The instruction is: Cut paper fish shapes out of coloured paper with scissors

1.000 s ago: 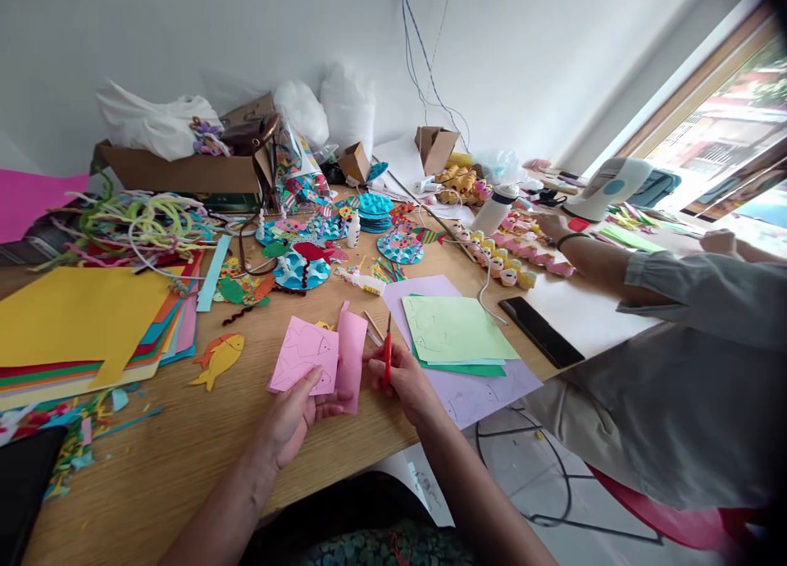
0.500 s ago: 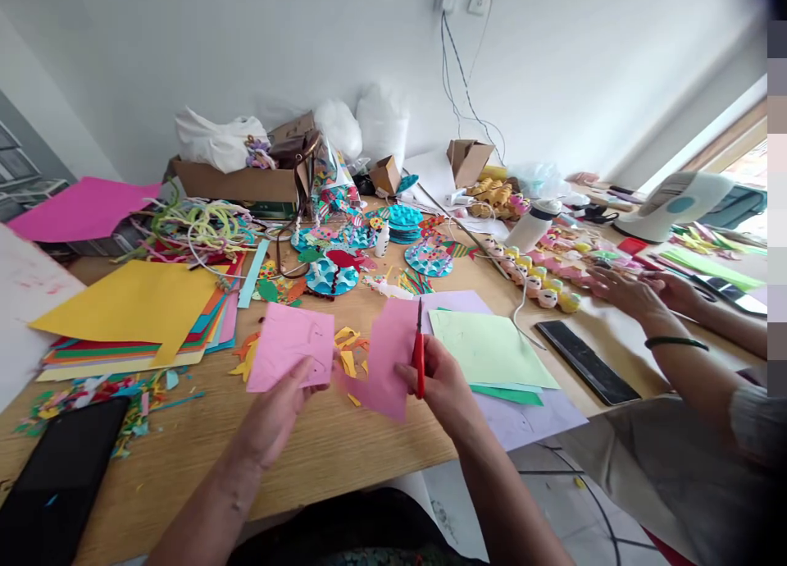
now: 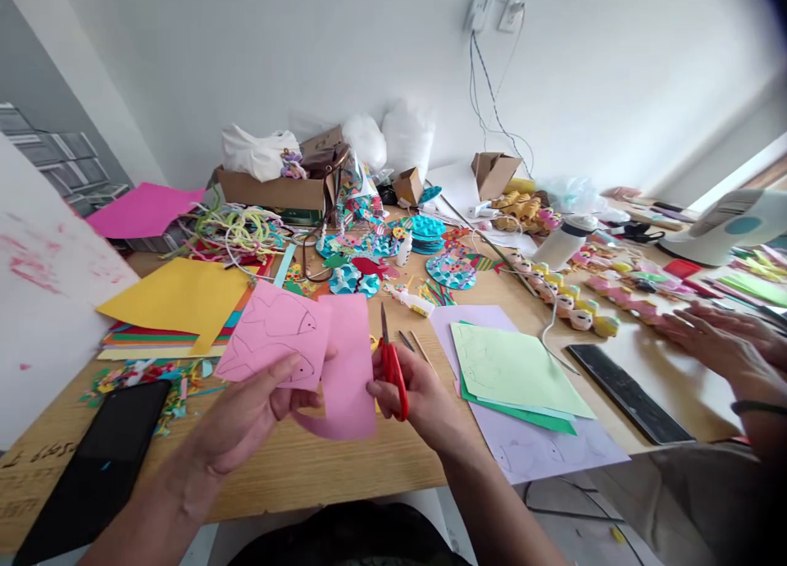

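Observation:
Pinched in my left hand (image 3: 264,402) is a pink sheet (image 3: 270,332) with fish shapes drawn on it in pencil. My right hand (image 3: 411,390) holds red-handled scissors (image 3: 393,377), blades pointing up and away from me. Its thumb and finger also grip the edge of a second pink paper piece (image 3: 350,361), whose lower strip curves toward my left hand. The two pink pieces overlap slightly at the left hand's fingertips. Under and behind the papers lie yellow scraps, mostly hidden.
Colored paper (image 3: 178,299) and a black phone (image 3: 104,451) lie left. Green sheets (image 3: 516,369) rest on purple paper (image 3: 571,451) at right, beside a dark flat object (image 3: 627,394). Craft pieces (image 3: 430,234) crowd the back. Another person's hands (image 3: 719,336) are at far right.
The second pink piece has come over beside the drawn sheet, and the scissors have moved left and tilted. The drawn sheet now shows its fish more fully. The whole view has shifted left.

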A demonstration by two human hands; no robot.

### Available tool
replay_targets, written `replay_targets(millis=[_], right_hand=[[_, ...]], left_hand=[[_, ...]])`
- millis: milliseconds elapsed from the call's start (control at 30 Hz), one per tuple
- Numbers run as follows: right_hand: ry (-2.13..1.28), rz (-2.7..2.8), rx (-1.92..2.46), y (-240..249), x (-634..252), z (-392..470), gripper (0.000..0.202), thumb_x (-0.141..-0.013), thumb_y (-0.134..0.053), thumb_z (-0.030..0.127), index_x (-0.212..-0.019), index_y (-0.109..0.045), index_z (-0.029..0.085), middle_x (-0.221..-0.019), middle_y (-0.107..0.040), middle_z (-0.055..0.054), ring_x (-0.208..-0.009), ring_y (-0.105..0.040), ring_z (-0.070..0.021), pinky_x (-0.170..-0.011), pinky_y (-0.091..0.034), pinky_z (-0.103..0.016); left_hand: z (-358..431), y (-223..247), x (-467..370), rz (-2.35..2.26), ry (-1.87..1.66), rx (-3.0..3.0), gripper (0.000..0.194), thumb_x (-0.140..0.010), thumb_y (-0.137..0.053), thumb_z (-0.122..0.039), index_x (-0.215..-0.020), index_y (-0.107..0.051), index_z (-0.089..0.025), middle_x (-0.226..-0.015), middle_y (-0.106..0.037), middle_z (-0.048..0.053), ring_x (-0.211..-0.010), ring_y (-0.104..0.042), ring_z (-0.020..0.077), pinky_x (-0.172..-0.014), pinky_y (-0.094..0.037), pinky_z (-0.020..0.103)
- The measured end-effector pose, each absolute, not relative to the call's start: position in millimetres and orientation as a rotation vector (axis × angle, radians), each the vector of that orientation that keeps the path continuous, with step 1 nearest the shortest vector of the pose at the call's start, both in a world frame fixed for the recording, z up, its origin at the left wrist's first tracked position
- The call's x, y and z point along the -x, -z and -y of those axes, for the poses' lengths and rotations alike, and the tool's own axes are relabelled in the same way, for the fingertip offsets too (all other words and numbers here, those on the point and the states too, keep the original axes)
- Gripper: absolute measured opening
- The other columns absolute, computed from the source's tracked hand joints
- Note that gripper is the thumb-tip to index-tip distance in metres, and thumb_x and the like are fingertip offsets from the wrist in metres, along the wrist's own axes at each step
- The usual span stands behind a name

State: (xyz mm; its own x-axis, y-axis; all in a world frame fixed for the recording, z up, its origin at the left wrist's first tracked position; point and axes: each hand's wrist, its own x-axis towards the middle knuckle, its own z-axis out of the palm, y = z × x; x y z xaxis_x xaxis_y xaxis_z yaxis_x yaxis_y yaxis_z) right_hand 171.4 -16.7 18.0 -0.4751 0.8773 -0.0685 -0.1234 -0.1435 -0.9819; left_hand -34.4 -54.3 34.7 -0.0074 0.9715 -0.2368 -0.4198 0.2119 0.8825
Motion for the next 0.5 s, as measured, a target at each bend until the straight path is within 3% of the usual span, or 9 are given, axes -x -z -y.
replay_targets(millis=[100,233,333,500], right_hand=[[-1.636,1.389,0.910,-15.8,-164.7,15.7,0.034,-0.075,-0.070,0.045,-0.084,-0.051,0.018,-0.076,-0.057,0.001,-0.050,-0.044,-0.0069,-0.045,-0.034,-0.021],[-1.598,1.428,1.026,2.7,-168.5,17.5,0.029,-0.077,-0.068,0.041,-0.083,-0.052,0.019,-0.072,-0.057,0.001,-0.051,-0.044,-0.0084,-0.046,-0.036,-0.022],[-1.577,1.391,1.129,21.3,-177.4,22.2,0.026,-0.076,-0.068,0.039,-0.081,-0.051,0.019,-0.067,-0.055,0.003,-0.049,-0.042,-0.0084,-0.046,-0.035,-0.022],[-1.522,1.385,1.283,39.7,-192.6,31.8,0.020,-0.077,-0.061,0.036,-0.083,-0.052,0.019,-0.068,-0.057,0.002,-0.048,-0.041,-0.0089,-0.045,-0.033,-0.023]], left_hand=[[39.7,-57.8,61.0,-1.167,-1.486,-0.667,0.017,-0.082,-0.065,-0.020,-0.095,-0.074,-0.014,-0.096,-0.079,0.008,-0.061,-0.066,0.0169,-0.058,-0.059,0.030],[10.4,-83.3,117.1,-1.272,-1.864,-0.681,0.027,-0.093,-0.043,-0.008,-0.099,-0.069,-0.013,-0.083,-0.077,0.002,-0.067,-0.064,0.0137,-0.060,-0.057,0.025],[-12.4,-83.0,163.4,-1.435,-1.880,-0.595,0.026,-0.094,-0.040,-0.007,-0.095,-0.065,-0.014,-0.078,-0.072,0.000,-0.071,-0.062,0.0132,-0.067,-0.055,0.027],[-48.6,-49.0,218.9,-1.587,-1.807,-0.567,0.021,-0.095,-0.039,-0.006,-0.098,-0.059,-0.009,-0.084,-0.066,0.004,-0.072,-0.061,0.0134,-0.071,-0.053,0.030]])
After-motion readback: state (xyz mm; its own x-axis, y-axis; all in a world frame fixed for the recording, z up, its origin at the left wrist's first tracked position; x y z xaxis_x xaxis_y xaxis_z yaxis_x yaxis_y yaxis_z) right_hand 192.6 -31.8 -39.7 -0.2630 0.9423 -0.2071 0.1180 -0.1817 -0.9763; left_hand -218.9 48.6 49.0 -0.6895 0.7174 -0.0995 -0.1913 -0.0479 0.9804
